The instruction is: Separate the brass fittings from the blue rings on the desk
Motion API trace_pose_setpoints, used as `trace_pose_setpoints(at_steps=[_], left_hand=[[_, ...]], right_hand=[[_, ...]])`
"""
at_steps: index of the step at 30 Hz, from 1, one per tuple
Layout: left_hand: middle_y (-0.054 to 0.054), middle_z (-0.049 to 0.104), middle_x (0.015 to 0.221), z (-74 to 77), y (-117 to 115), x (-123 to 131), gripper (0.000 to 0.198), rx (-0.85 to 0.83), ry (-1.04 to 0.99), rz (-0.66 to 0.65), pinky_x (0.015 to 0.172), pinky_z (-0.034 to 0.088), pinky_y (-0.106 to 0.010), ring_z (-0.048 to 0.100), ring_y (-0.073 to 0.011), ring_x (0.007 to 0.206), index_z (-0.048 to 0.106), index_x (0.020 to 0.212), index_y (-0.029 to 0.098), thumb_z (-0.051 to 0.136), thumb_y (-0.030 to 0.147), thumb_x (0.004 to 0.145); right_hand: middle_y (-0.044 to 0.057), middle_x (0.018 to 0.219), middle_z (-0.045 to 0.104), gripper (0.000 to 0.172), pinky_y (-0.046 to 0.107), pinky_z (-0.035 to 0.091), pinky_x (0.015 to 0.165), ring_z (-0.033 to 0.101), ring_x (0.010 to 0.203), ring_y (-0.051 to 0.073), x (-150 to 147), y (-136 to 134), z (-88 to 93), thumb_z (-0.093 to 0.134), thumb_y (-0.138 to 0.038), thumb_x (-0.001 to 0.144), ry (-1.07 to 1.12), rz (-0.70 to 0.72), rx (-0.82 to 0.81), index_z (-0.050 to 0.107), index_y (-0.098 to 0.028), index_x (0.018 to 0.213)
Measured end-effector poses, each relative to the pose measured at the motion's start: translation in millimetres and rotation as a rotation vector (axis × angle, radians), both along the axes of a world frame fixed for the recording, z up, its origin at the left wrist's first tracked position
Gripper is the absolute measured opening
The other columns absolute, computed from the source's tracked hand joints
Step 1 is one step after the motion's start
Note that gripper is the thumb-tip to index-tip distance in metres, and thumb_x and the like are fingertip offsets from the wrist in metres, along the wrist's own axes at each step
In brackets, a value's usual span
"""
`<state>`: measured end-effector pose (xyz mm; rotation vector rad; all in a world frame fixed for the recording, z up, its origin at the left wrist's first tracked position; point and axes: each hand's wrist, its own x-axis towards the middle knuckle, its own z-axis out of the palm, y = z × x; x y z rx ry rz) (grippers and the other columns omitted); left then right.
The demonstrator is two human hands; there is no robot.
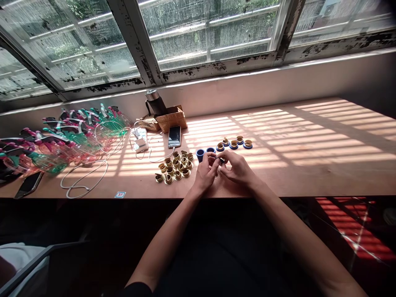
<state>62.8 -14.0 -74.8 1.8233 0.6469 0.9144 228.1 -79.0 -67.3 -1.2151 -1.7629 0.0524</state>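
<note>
My left hand (206, 171) and my right hand (236, 167) meet near the table's front edge, fingers closed around a small dark piece (221, 160) whose shape is mostly hidden. Just behind my left hand stand two blue ring stacks, one at the left (200, 153) and one partly covered by my fingers (210, 150). Several gold metal pieces (177, 166) sit in a group left of my left hand. Beyond my hands, several gold pieces rest on blue rings (234, 144). Something thin and pale, coiled (218, 174), lies between my hands.
Many pink and green clear spray bottles (68, 142) fill the table's left side. White cables, a power strip (141, 140), a phone (174, 137) and a cardboard box (173, 119) with a black flask (156, 103) lie nearer. Another phone (29, 184) is at the front left edge.
</note>
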Motion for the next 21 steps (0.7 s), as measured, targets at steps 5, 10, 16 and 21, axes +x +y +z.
trace_pose_setpoints(at_steps=[5, 10, 16, 21], left_hand=[[-0.008, 0.071, 0.105, 0.2, -0.3, 0.6, 0.034, 0.042, -0.018, 0.031, 0.067, 0.052, -0.025, 0.069, -0.0167, 0.084, 0.053, 0.121, 0.02, 0.061, 0.046, 0.1], [-0.009, 0.069, 0.11, -1.8, 0.6, 0.9, 0.034, 0.077, -0.022, 0.06, 0.066, 0.052, -0.025, 0.067, -0.0158, 0.082, 0.054, 0.122, 0.02, 0.064, 0.043, 0.099], [-0.009, 0.07, 0.113, -2.9, 0.9, 0.7, 0.035, 0.065, -0.018, 0.079, 0.073, 0.054, -0.028, 0.069, -0.0176, 0.088, 0.055, 0.124, 0.021, 0.06, 0.048, 0.101], [-0.007, 0.073, 0.098, -3.1, 1.3, 1.0, 0.035, 0.035, -0.013, 0.073, 0.073, 0.055, -0.029, 0.072, -0.0205, 0.091, 0.056, 0.12, 0.022, 0.052, 0.053, 0.105]], right_hand=[[0.006, 0.099, 0.068, 0.027, 0.036, 0.053, 0.077, 0.064, 0.085, 0.023, 0.0, 2.0, 0.4, 0.061, -0.017, 0.091, -0.004, -0.007, 0.012, 0.059, -0.024, 0.117], [0.006, 0.1, 0.068, 0.029, 0.034, 0.053, 0.072, 0.065, 0.084, 0.022, 1.9, 3.1, -1.0, 0.063, -0.023, 0.092, 0.03, -0.005, -0.039, 0.057, -0.023, 0.121], [0.002, 0.087, 0.064, 0.025, 0.033, 0.051, 0.07, 0.059, 0.074, 0.019, 1.4, 3.0, -1.5, 0.063, -0.019, 0.09, 0.023, -0.03, -0.013, 0.06, -0.023, 0.114], [0.004, 0.091, 0.067, 0.03, 0.035, 0.053, 0.074, 0.063, 0.078, 0.021, 0.3, 2.8, -2.1, 0.063, -0.016, 0.088, 0.015, -0.019, 0.004, 0.062, -0.024, 0.117]])
